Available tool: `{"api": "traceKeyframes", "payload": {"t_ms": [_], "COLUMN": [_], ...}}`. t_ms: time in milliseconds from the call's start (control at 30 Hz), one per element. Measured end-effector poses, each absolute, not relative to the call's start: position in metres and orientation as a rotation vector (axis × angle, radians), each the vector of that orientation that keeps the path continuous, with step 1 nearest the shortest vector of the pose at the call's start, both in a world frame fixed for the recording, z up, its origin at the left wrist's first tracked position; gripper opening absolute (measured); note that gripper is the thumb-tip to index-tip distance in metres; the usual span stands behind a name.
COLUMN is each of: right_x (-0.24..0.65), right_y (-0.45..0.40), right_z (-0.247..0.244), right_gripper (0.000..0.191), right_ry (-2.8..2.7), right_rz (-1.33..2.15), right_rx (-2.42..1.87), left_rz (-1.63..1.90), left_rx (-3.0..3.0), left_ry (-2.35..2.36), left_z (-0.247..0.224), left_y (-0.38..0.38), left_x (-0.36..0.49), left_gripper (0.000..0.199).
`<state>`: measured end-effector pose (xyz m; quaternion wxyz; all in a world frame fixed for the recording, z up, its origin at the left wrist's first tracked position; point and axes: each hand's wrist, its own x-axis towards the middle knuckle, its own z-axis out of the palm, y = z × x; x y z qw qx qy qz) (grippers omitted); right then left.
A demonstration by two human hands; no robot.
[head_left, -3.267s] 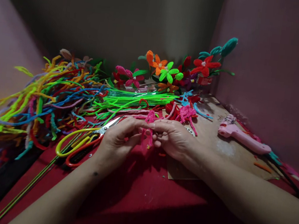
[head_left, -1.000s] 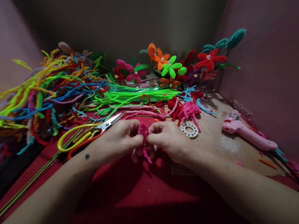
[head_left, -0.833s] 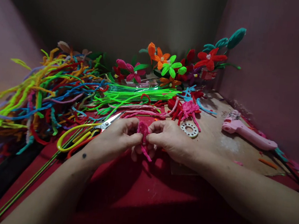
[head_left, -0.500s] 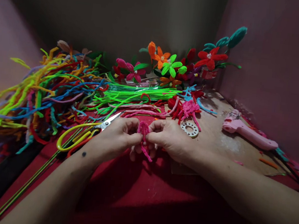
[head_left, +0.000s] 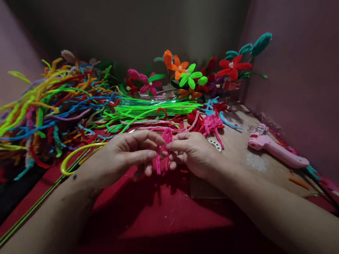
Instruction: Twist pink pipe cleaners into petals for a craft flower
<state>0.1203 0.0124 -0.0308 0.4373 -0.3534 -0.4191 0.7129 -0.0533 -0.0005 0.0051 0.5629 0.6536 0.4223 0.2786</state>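
A pink pipe-cleaner loop (head_left: 166, 135), shaped like a petal with two loose tails hanging down, is held up over the red surface. My right hand (head_left: 192, 152) pinches it between thumb and index finger from the right. On the other side, my left hand (head_left: 129, 151) has its thumb and fingers apart, the index fingertip resting at the loop and the thumb beside a tail. Yellow-handled scissors (head_left: 65, 161) lie mostly hidden beneath my left hand and forearm.
Tangled coloured pipe cleaners (head_left: 57, 105) are heaped at left. Green pipe cleaners (head_left: 156, 107) lie behind my hands, with finished pipe-cleaner flowers (head_left: 190, 77) along the wall. At right are a pink glue gun (head_left: 281, 149), a metal bobbin-like disc (head_left: 216, 145) and cardboard (head_left: 257, 166).
My left thumb and fingers have loosened from the pink loop and spread. The loop's tails now hang downward, and my left hand covers more of the scissors. The view has shifted slightly.
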Motion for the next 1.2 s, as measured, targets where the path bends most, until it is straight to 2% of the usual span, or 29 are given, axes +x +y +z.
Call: {"api": "traceKeyframes", "payload": {"t_ms": [133, 333, 567, 800, 967, 1067, 1200], "right_x": [0.121, 0.120, 0.119, 0.120, 0.120, 0.120, 0.120], "right_y": [0.013, 0.010, 0.006, 0.006, 0.007, 0.008, 0.010], "right_z": [-0.030, -0.026, -0.024, -0.023, -0.026, -0.029, -0.030], "right_gripper": [0.014, 0.016, 0.022, 0.019, 0.018, 0.014, 0.015], "right_ry": [-1.012, -0.998, -0.994, -0.974, -0.957, -0.954, -0.986], "right_rz": [1.763, 1.748, 1.803, 1.810, 1.818, 1.823, 1.777], "right_rx": [-0.902, -0.934, -0.870, -0.846, -0.839, -0.826, -0.881], "left_rz": [0.620, 1.006, 1.392, 1.418, 1.383, 1.306, 1.162], "left_rx": [1.538, 1.586, 1.927, 2.702, 3.019, 3.002, 2.572], "left_ry": [1.037, 1.068, 1.277, 1.319, 1.234, 1.201, 1.281], "left_z": [0.004, 0.002, -0.016, -0.027, -0.029, -0.031, -0.025], "left_y": [0.000, -0.005, -0.019, -0.015, -0.013, -0.012, -0.011], "left_x": [-0.055, -0.041, -0.025, -0.033, -0.033, -0.034, -0.033], "left_gripper": [0.012, 0.019, 0.021, 0.024, 0.024, 0.029, 0.039]}}
